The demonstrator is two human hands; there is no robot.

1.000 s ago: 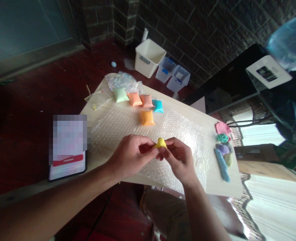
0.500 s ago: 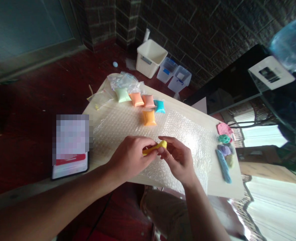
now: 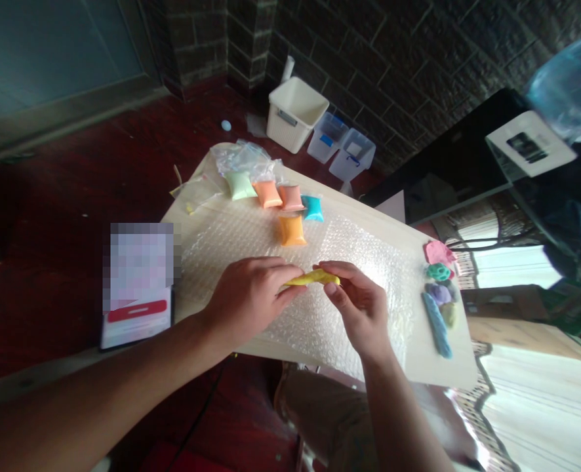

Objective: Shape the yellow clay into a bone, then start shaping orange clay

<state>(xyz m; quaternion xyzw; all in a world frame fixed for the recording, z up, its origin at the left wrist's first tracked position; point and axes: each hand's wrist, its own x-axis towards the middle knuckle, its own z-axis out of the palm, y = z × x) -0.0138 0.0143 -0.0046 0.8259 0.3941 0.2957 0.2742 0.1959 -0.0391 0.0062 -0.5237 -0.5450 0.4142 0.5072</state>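
Observation:
A thin strip of yellow modelling clay (image 3: 315, 277) stretches between my two hands above the bubble wrap (image 3: 369, 255). My left hand (image 3: 251, 295) pinches its left end between thumb and fingers. At the other end, my right hand (image 3: 362, 303) grips the clay with thumb and forefinger. Beyond the hands sits an orange packet of clay (image 3: 292, 231). Behind it lie a pale green packet (image 3: 240, 185), a light orange packet (image 3: 269, 194), a salmon packet (image 3: 291, 197) and a teal packet (image 3: 313, 208).
On the table's right end are pink clay (image 3: 438, 252), green clay (image 3: 438, 272), purple clay (image 3: 439, 294) and a blue roll (image 3: 438, 326). A phone or tablet (image 3: 138, 328) is at the left edge. Clear plastic bags (image 3: 246, 159) lie at the far corner; bins (image 3: 295, 115) stand on the floor.
The yellow clay has become longer and thinner between my hands. My right hand has shifted slightly right, my left slightly left and up, so more of the clay shows.

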